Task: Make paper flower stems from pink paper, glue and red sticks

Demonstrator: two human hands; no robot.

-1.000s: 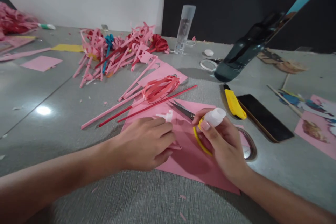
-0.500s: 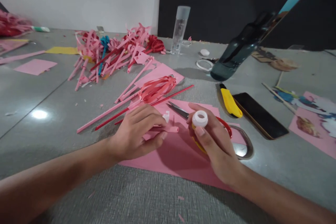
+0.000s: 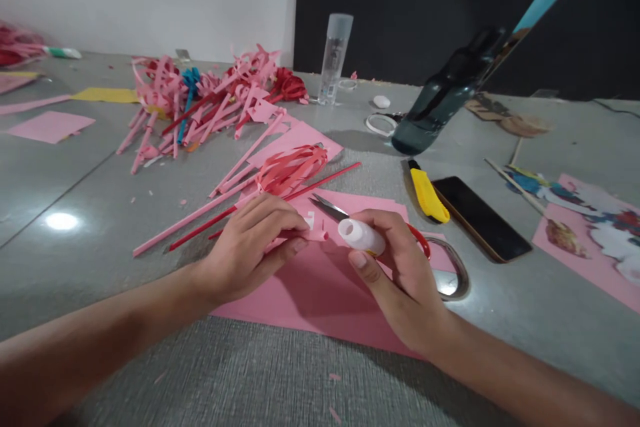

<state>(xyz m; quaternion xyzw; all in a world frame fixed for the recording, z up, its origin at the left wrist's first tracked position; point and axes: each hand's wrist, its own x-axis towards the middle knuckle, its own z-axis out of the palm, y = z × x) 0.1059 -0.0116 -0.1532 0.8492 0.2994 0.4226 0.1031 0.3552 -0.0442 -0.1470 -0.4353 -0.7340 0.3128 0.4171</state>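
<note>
My left hand (image 3: 255, 237) is closed around a rolled pink paper tube (image 3: 319, 235), whose open end points right. In my right hand (image 3: 410, 280) is a small white glue bottle (image 3: 369, 239), uncapped and tilted, its mouth facing left toward the tube but apart from it. Both hands are over a pink paper sheet (image 3: 320, 293). Behind the bottle lies a pair of scissors (image 3: 330, 207), partly covered by my right hand, with a red handle showing. Just beyond my left hand rests a red and pink paper-strip bundle (image 3: 293, 169), with thin paper sticks beside it.
A yellow cutter (image 3: 429, 195) and a phone (image 3: 483, 217) lie at right, near a roll of clear tape (image 3: 457, 273). Farther back stand a dark bottle (image 3: 433, 110) and a clear bottle (image 3: 333, 63). Pink paper-strip flowers (image 3: 215, 97) are heaped at back left.
My right hand has tipped the glue bottle from nearly upright to leaning left, bringing its mouth closer to the tube. The left hand keeps its hold. The whole view has shifted slightly.
</note>
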